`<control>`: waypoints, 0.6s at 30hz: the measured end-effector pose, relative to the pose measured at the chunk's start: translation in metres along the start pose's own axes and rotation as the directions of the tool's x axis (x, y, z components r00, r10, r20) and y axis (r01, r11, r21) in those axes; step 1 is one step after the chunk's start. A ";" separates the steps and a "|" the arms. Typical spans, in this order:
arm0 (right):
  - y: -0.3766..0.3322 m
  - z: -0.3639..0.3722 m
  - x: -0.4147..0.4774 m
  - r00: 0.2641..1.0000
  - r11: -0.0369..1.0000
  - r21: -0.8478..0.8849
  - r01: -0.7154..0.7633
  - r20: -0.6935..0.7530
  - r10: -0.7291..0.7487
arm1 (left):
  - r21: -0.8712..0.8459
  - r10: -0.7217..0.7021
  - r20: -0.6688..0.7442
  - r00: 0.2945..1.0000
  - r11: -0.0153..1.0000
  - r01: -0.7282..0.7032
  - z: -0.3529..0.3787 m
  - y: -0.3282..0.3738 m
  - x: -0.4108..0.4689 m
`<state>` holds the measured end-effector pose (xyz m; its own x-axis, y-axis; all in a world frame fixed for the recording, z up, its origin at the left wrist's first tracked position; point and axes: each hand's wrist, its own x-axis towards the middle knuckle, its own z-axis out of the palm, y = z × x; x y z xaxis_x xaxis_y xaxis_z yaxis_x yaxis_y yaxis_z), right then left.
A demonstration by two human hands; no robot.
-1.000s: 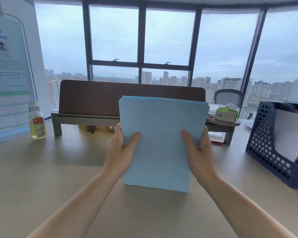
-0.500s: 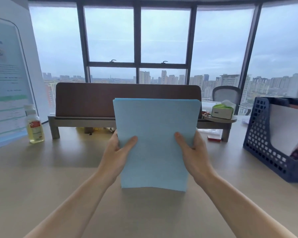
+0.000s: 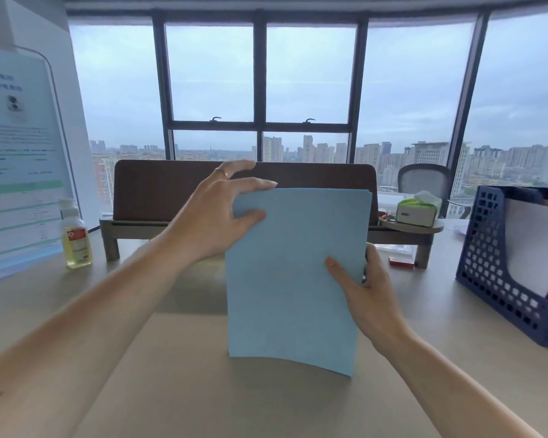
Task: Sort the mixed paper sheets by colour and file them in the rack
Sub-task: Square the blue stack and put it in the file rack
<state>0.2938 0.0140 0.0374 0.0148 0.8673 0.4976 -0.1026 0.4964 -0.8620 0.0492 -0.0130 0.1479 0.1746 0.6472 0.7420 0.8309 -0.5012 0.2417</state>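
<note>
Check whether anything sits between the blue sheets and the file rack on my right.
Nothing visible does: only bare desk lies between the blue sheets and the navy rack. The right hand holds their rack-side edge.

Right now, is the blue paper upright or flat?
Upright: the blue paper stands edge-down on the desk, gripped by the right hand.
</note>
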 end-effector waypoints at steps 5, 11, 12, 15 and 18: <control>0.003 -0.004 -0.002 0.999 1.000 -0.004 -0.018 0.030 0.018 | -0.301 -0.110 -0.052 0.993 0.949 0.089 0.009 -0.001 -0.012; 0.005 0.000 -0.002 0.999 0.999 -0.041 0.017 0.048 -0.015 | -0.775 -0.490 0.346 0.800 0.330 0.538 0.074 -0.007 -0.088; 0.005 -0.001 -0.003 0.998 0.998 -0.056 0.012 0.058 -0.009 | -0.763 -0.514 0.317 0.797 0.361 0.536 0.082 -0.003 -0.093; -0.001 -0.024 0.001 1.000 0.998 -0.056 -0.013 0.006 0.013 | -0.733 -0.484 0.287 0.827 0.445 0.514 0.089 0.019 -0.081; -0.016 -0.076 0.011 0.998 0.999 -0.003 -0.048 -0.052 0.048 | -0.728 -0.331 0.403 0.853 0.449 0.518 0.091 0.051 -0.052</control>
<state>0.3710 0.0186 0.0496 0.0611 0.8908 0.4502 -0.1006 0.4543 -0.8852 0.1307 -0.0201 0.0652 0.0865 0.9497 0.3008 0.0785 -0.3075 0.9483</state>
